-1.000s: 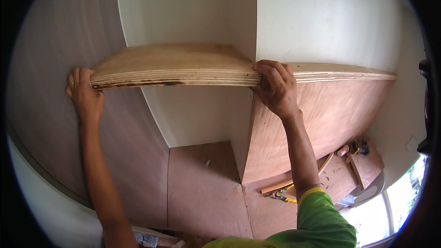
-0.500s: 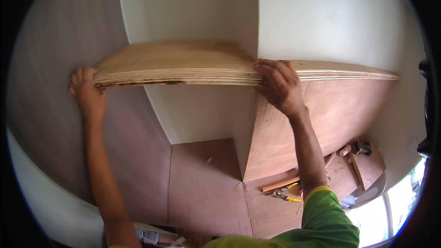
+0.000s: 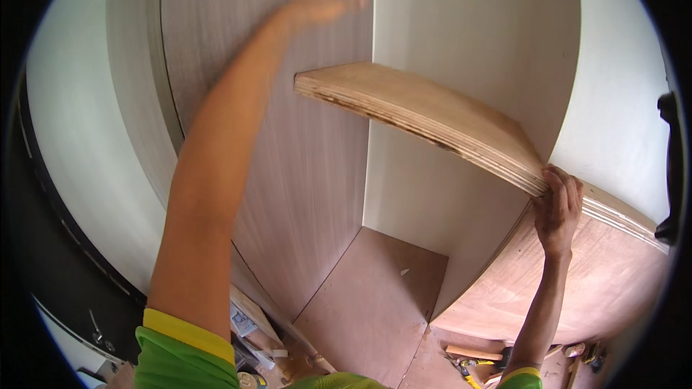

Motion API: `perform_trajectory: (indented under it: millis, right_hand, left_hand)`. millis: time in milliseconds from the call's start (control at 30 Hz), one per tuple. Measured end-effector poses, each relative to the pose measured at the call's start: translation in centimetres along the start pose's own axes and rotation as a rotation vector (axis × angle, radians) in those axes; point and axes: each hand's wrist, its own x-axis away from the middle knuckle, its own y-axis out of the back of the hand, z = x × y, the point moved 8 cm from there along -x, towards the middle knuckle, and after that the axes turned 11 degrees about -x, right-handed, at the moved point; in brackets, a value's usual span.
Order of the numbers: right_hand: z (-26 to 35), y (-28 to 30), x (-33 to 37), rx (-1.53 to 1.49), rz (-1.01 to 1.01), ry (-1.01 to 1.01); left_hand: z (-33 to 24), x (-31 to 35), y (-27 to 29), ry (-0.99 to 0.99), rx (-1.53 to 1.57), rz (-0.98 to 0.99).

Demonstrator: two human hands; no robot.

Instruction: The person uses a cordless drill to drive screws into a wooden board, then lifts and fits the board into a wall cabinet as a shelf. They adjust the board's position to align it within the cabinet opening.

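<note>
A thick plywood shelf spans the recess between a grey wood-grain side panel and a divider on the right. Its layered front edge carries dark marks. My right hand is closed on the shelf's right front corner, thumb below and fingers over the top. Above the shelf's left end, my left hand is raised in front of the grey panel, off the shelf. Motion smears its fingers, so their shape is unclear.
A plywood-edged top continues to the right above a pinkish plywood panel. Yellow-handled snips and a wood strip lie on the floor at lower right. More clutter, including a tape roll, lies at lower left.
My left hand has let go of the shelf's left front corner and moved up above it. My right hand keeps its grip. The view has turned left.
</note>
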Motion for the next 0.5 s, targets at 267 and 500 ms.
perform_trajectory:
  millis: [267,500]
  right_hand:
    - [0.0,-0.2,0.0,0.012,-0.019,-0.040]
    - [0.8,-0.1,-0.2,0.013,-0.007,0.036]
  left_hand:
    - [-0.5,1.4,-8.6,-0.022,-0.183,0.634]
    - [2.1,3.1,-13.5,0.176,-0.192,0.684]
